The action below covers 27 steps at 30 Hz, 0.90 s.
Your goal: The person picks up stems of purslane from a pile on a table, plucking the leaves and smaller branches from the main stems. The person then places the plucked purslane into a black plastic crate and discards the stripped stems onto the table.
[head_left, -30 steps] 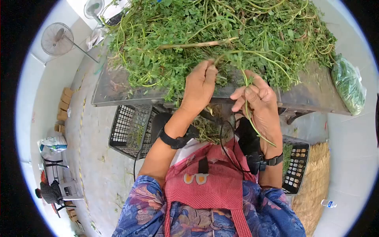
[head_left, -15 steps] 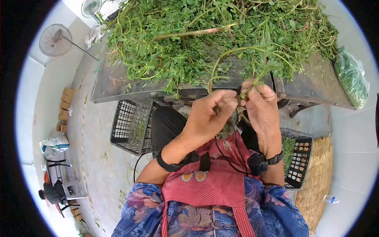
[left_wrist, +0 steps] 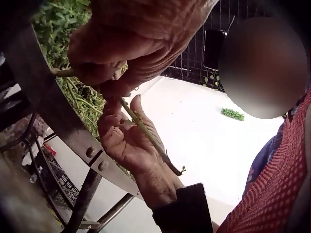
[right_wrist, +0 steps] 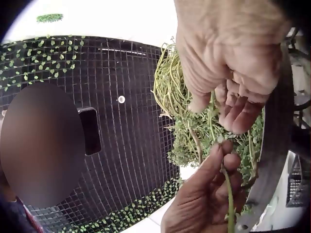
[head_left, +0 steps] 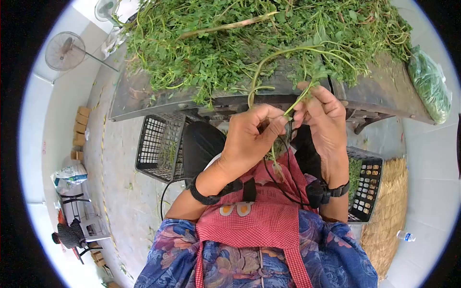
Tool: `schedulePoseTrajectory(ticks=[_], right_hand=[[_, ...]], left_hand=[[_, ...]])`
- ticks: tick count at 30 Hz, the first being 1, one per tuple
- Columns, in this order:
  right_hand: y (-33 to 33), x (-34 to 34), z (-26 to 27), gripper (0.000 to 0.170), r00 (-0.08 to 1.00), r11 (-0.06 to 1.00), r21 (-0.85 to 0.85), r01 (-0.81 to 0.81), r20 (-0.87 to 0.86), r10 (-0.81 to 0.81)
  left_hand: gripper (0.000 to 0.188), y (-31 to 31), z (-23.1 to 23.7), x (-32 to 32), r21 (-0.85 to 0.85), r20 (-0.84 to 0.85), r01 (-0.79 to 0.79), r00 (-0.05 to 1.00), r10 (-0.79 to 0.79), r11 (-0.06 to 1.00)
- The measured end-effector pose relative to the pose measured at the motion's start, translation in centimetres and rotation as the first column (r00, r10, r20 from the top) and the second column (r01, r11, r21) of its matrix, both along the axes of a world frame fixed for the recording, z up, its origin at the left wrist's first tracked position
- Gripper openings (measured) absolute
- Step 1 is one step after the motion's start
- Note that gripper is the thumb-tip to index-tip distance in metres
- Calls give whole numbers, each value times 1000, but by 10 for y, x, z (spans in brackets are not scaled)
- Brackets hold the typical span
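Evidently, a slender green stem is held between both hands, on the near side of the table. Its bare part is pinched by the thumb and forefinger of the left hand; its leafy part is grasped between the thumb and fingers of the right hand. A thicker stem is seen arching up from the left fingers toward the pile of greens, heaped beyond both sets of fingers; how firmly it is held cannot be told.

The slender stem is judged very light, pliant along its length and crisp enough to be snapped by a sharp bend. Its leaves are judged soft and easily torn. Some slipping may be expected if sap is pressed out. Hold is best taken lightly on the bare length between the fingers, not on the leaves.
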State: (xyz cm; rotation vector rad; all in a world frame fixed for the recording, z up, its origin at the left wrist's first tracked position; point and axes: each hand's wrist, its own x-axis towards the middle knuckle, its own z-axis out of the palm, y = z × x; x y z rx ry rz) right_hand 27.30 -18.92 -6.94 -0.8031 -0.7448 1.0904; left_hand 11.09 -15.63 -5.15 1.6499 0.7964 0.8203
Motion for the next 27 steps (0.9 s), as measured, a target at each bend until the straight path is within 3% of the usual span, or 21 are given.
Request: schedulePoseTrajectory(ticks=[2,3,4,5,6,7,8,9,10,11,13,15,17,19,21,25,26,27], right_hand=[[-2,0,-2,25,998,1000,-15,22,63,-21],[-1,-3,-3,21,940,984,-52,168,309,-144],[1,-6,-4,18,808,948,-52,313,539,-238],[3,-6,-6,18,810,949,-53,312,536,-236],[6,-7,-9,16,711,914,30,405,618,-336],[9,-7,-12,15,591,866,122,485,683,-428],[11,1,-13,15,590,865,124,487,684,-430],[12,13,-12,16,861,927,51,371,354,-365],[13,19,-12,16,973,973,34,227,-43,-226],[12,19,-12,16,973,973,34,227,-43,-226],[11,12,0,18,973,995,13,94,-215,-89],[9,6,3,22,967,999,8,45,-250,-42],[8,-2,4,29,918,999,-33,-20,-395,5],[12,-2,-2,35,933,999,8,-42,-358,42],[12,-1,0,30,973,998,-38,-58,-225,48],[15,0,-6,21,984,997,-65,-50,-173,38],[17,-2,-6,18,970,981,-75,179,178,-164],[18,-4,-8,18,797,921,-5,391,501,-336]], left_hand=[[9,0,-8,2,64,-10,-4,1000,5,998],[9,0,-9,3,130,-16,-13,1000,15,991],[9,1,-8,4,128,-19,-14,1000,16,992],[9,2,-4,4,211,-77,-20,996,37,977],[10,3,-1,4,294,-132,-20,989,61,955],[10,4,-1,3,295,-132,-18,989,60,955],[11,6,-1,1,261,-116,-2,993,34,965],[13,7,-1,0,226,-98,13,995,10,974],[13,8,0,-1,226,-98,12,995,11,974],[13,10,1,-2,197,-99,32,995,-13,980],[13,12,4,-1,170,-96,54,995,-38,984],[11,12,7,0,17,-26,38,999,-38,999],[12,12,5,1,30,-18,33,999,-32,999],[12,13,4,1,47,-10,32,999,-31,998],[12,13,6,1,3,-8,46,999,-46,999],[15,16,-7,2,38,19,60,998,-61,997],[16,17,-6,1,46,-23,68,998,-67,997],[17,17,-5,0,54,-65,76,995,-73,996]])
